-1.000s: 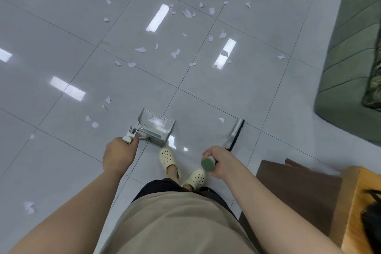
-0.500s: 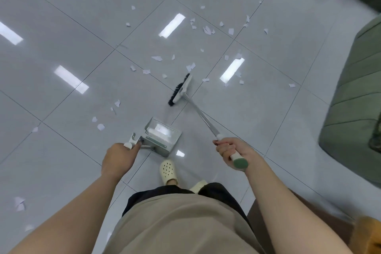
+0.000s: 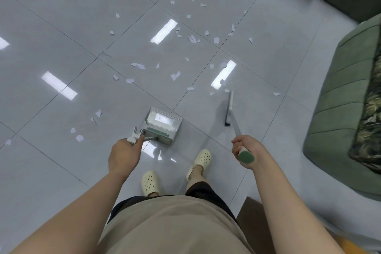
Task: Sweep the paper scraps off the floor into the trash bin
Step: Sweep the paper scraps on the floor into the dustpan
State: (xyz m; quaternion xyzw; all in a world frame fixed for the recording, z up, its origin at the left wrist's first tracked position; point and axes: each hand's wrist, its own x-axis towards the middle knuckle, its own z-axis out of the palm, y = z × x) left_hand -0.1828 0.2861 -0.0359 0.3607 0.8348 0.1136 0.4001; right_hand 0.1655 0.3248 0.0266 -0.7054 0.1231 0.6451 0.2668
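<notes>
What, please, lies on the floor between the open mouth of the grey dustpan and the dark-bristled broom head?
In the head view, only bare glossy tile separates the grey dustpan from the dark-bristled broom head; the nearest paper scraps lie farther out.

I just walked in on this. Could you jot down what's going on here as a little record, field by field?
Setting: glossy grey tiled floor, green sofa at right
Left hand: grips the dustpan handle
Dustpan: on the floor ahead of the feet, no scraps visible inside
Right hand: grips the broom handle
Broom head: right of the dustpan, apart from it
Paper scraps: scattered over the tiles, mostly beyond the dustpan
Trash bin: not in view
Footwear: pale clogs
</notes>
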